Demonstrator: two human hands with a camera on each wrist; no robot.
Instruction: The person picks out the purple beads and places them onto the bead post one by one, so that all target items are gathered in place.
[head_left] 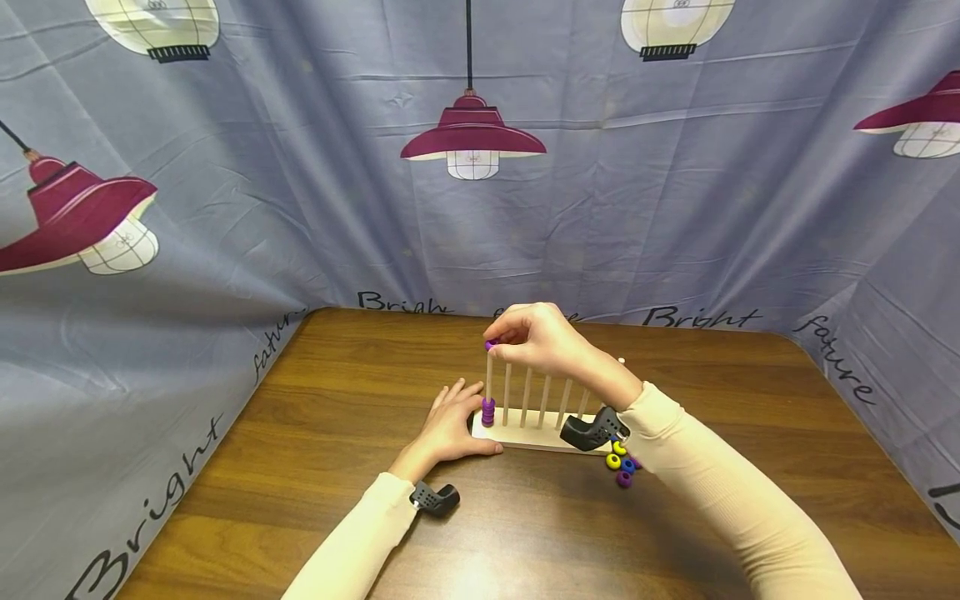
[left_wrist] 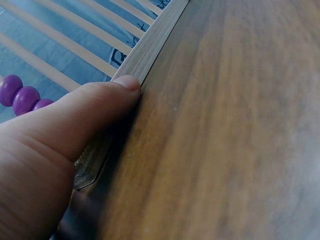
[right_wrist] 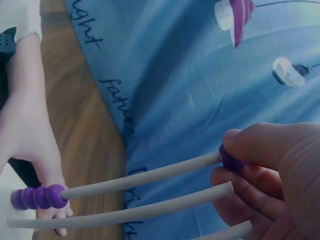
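A wooden peg rack, its pale base flat on the table, carries a row of upright pegs. Several purple beads are stacked low on the leftmost peg. At that peg's top, my right hand pinches another purple bead between thumb and fingers; the bead meets the peg's tip. My left hand rests around the base's left end with its fingers spread and fairly straight. In the left wrist view, the thumb lies against the base's front edge. The right forearm covers part of the rack's right side.
Loose yellow, blue and purple beads lie by the rack's right end, partly under the right wrist's camera. The brown wooden table runs back to a blue-grey curtain printed with lamps.
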